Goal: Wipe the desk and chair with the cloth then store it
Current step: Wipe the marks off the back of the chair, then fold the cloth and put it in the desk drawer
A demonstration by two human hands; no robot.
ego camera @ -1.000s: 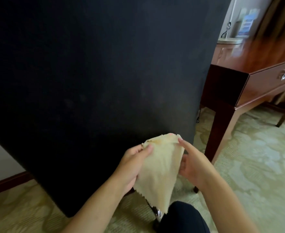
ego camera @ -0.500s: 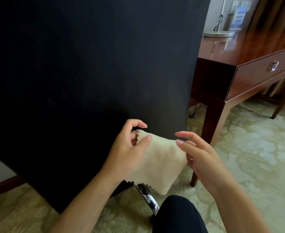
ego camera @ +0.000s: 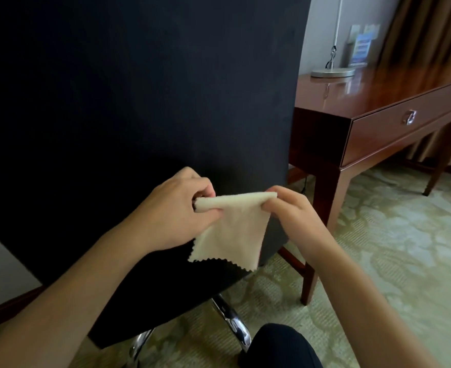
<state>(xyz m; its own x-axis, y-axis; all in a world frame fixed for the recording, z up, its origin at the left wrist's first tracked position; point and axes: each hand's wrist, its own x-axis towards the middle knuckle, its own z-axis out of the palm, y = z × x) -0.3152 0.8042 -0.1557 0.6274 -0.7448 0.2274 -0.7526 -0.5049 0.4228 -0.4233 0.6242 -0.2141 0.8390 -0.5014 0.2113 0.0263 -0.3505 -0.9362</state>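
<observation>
Since it bulks over everything else, the chair (ego camera: pixel 139 107) comes first: its tall dark back fills the left and middle of the view, matte and fabric-like, with chrome legs showing beneath it above the patterned carpet. It looks heavy and stiff enough to stand firm under a wipe, best steadied by the side edge of the back. To its right stands the desk (ego camera: pixel 378 102), of glossy reddish-brown wood with one drawer and a metal pull; the polished top should let a cloth glide easily and show streaks. A lamp base sits near its far left corner.

Smallest is the cloth (ego camera: pixel 232 232), held in the air in front of the lower right part of the chair back, touching neither chair nor desk as far as I can tell. It is pale cream, thin and soft, folded over along its top, with a zigzag-cut bottom edge hanging loose. It will weigh almost nothing and flop unless gathered, so the folded top edge is the place to grip. The left hand (ego camera: pixel 176 211) is curled round the fold's left end, and the right hand (ego camera: pixel 290 211) pinches its right end; the two hands are a cloth-width apart.
</observation>
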